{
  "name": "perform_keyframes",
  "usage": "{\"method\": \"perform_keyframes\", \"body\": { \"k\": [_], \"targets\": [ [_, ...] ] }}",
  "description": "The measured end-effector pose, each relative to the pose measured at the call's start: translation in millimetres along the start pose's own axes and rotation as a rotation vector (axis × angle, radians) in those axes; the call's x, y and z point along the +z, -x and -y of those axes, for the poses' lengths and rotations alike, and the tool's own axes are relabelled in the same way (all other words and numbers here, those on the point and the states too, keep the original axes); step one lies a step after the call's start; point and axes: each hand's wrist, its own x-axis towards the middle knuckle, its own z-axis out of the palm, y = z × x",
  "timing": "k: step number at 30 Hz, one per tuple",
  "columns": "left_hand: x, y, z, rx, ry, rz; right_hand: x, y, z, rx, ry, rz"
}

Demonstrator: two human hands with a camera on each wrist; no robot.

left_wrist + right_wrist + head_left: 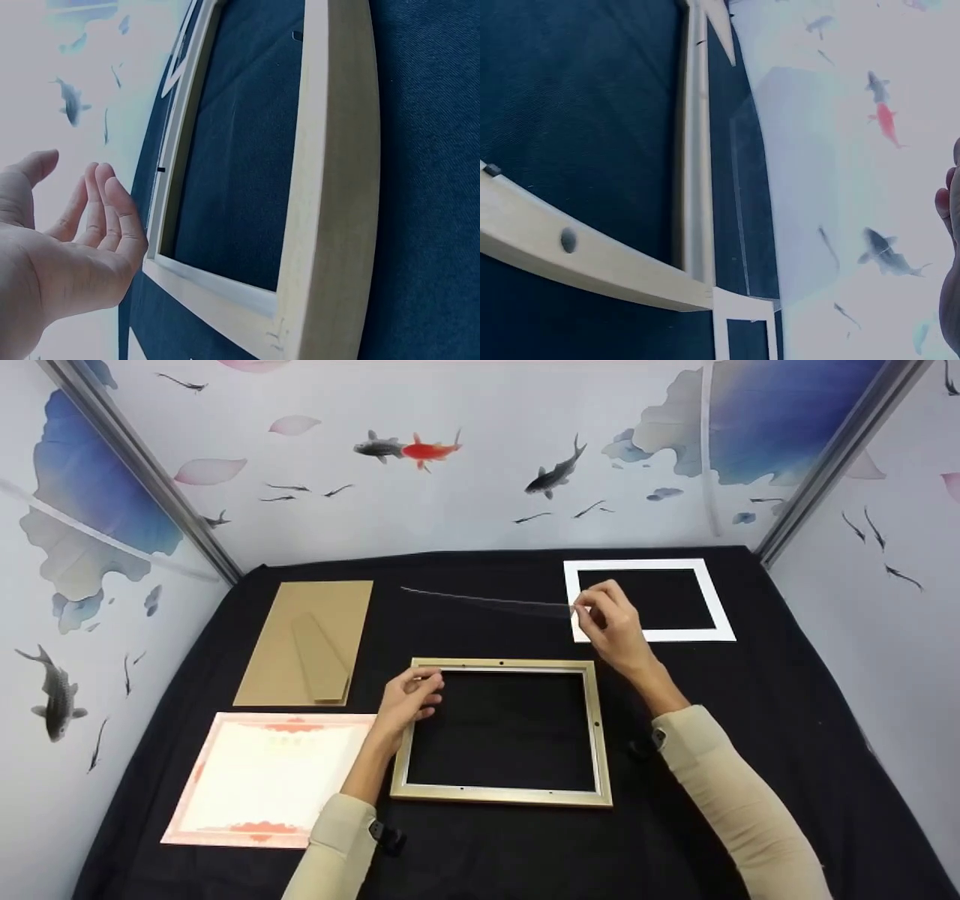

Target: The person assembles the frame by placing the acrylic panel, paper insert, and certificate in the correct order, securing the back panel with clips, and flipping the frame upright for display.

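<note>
In the head view, my right hand [616, 626] pinches a clear sheet [487, 600] by its right edge, thumb against fingers. The sheet is held up above the black cloth, seen almost edge-on as a thin bright line stretching left. A gold picture frame [501, 796] lies below it, with its opening showing black cloth. My left hand [405, 701] hovers by the frame's upper left corner, fingers loosely bent and thumb apart, as the left wrist view also shows. Only a sliver of the right hand [951, 247] appears in the right wrist view.
A white mat border [716, 607] lies at the back right, partly behind the right hand. At left are a brown backing board [274, 652] with a stand leg [322, 660] and a certificate sheet [255, 780] with a red-patterned border. Printed panels [480, 517] enclose the table.
</note>
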Motion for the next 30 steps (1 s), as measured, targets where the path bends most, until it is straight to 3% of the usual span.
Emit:
{"method": "perform_keyframes", "body": {
  "k": [9,17,26,30],
  "targets": [
    [-3.2,-0.7,-1.5,-0.031,0.046,-0.028,-17.4,-34.1,42.4,-0.097,-0.001,-0.141],
    [-2.8,-0.3,-4.6,-0.104,0.143,-0.014,-29.5,-39.7,60.0,-0.106,0.003,-0.172],
    [-3.8,-5.9,-18.6,-0.267,0.326,0.116,-38.8,-36.7,69.6,-0.109,-0.026,-0.223],
    [-5.4,-11.8,-28.1,-0.28,0.36,0.138,-43.2,-38.6,83.0,-0.118,-0.02,-0.236]
  ]
}}
